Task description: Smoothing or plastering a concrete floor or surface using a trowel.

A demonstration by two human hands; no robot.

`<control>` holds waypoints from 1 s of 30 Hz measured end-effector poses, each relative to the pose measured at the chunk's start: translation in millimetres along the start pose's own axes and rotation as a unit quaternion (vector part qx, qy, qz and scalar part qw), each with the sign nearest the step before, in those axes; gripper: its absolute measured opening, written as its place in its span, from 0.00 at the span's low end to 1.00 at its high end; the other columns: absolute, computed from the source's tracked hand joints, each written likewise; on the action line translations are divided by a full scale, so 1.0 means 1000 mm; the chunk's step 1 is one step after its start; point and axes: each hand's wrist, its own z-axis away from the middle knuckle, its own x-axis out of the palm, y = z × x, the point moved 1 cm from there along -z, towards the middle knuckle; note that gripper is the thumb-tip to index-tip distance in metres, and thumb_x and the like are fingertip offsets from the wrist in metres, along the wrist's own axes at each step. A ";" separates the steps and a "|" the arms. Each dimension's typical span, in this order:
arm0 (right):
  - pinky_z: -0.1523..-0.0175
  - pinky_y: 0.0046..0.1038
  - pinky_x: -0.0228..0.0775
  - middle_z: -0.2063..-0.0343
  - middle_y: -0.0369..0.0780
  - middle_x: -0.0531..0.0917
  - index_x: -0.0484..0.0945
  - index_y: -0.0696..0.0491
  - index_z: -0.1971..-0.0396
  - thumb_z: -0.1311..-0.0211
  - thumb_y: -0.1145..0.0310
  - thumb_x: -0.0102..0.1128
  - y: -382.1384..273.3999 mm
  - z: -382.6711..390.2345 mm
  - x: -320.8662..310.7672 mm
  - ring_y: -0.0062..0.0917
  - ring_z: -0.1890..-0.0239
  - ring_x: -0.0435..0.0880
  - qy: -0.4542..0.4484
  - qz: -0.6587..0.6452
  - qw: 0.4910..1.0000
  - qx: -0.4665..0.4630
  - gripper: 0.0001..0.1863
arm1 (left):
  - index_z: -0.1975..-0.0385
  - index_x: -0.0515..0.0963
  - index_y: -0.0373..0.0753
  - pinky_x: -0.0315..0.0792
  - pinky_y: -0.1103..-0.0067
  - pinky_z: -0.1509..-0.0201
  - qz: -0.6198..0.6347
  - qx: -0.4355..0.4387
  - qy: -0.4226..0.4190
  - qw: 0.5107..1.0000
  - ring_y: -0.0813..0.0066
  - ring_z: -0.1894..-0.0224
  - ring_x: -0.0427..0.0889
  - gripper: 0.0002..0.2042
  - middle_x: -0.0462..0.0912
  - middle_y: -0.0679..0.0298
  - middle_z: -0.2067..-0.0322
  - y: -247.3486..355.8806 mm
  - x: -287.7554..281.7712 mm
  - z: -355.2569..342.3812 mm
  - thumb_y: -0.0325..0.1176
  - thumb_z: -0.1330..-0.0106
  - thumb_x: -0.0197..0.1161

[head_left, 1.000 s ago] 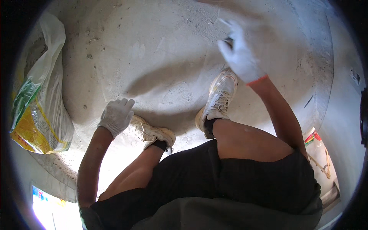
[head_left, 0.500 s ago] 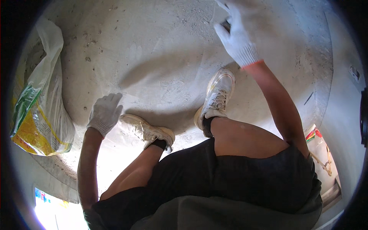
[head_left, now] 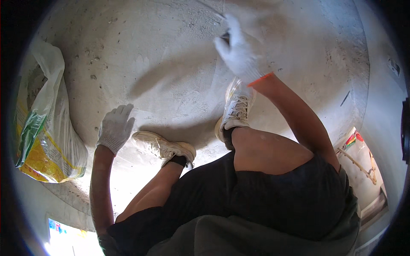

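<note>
A grey concrete floor [head_left: 179, 38], rough and scuffed with scattered grit, fills most of the view, its edges bent by the wide lens. A pale wall [head_left: 384, 111] rises along the right side. Near, at the bottom, are the wearer's black shorts [head_left: 205, 192] and bare legs, the knees spread. On the left stands a large, crumpled clear plastic bag [head_left: 64, 123] with green and yellow printing. Glaring light comes through a bright opening [head_left: 77, 245] at the near left; on the near right, thin wooden sticks [head_left: 358, 164] show beside the wall. Two dusty, pale lace-up shoes [head_left: 164, 147] are planted on the floor, toes turned outward.

The two hands, in white knitted gloves, are well apart. The left hand [head_left: 116, 128] is held loosely, palm down and fingers extended, just beyond the left shoe; nothing is seen in it, and whether it touches the floor is unclear. The right hand [head_left: 243, 51], slightly blurred, is farther away, beyond the right shoe, its fingers curled around a dark tool [head_left: 225, 37]. A thin dark edge [head_left: 210, 8] extends to the far left of those fingers; whether it belongs to the tool cannot be told.
</note>
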 end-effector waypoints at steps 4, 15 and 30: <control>0.62 0.23 0.71 0.68 0.34 0.77 0.59 0.57 0.35 0.34 0.71 0.59 0.093 0.070 -0.019 0.18 0.70 0.74 0.100 -0.033 0.993 0.059 0.30 | 0.47 0.73 0.37 0.74 0.64 0.53 -0.001 -0.016 0.026 1.000 0.55 0.58 0.80 0.19 0.79 0.54 0.57 -0.001 -0.003 0.008 0.33 0.37 0.61; 0.61 0.27 0.74 0.69 0.39 0.81 0.60 0.58 0.37 0.37 0.69 0.62 0.085 0.127 -0.040 0.23 0.70 0.81 0.150 -0.160 0.941 0.258 0.31 | 0.46 0.72 0.37 0.73 0.64 0.52 -0.010 0.012 0.004 1.000 0.54 0.58 0.79 0.20 0.79 0.54 0.57 -0.005 0.007 0.005 0.35 0.37 0.62; 0.70 0.20 0.70 0.68 0.36 0.77 0.54 0.58 0.37 0.45 0.76 0.69 0.119 0.022 -0.063 0.15 0.73 0.75 0.314 -0.214 0.914 0.146 0.39 | 0.40 0.67 0.38 0.74 0.61 0.52 0.001 -0.065 -0.018 0.998 0.51 0.56 0.80 0.25 0.79 0.52 0.57 0.002 0.007 0.011 0.36 0.38 0.61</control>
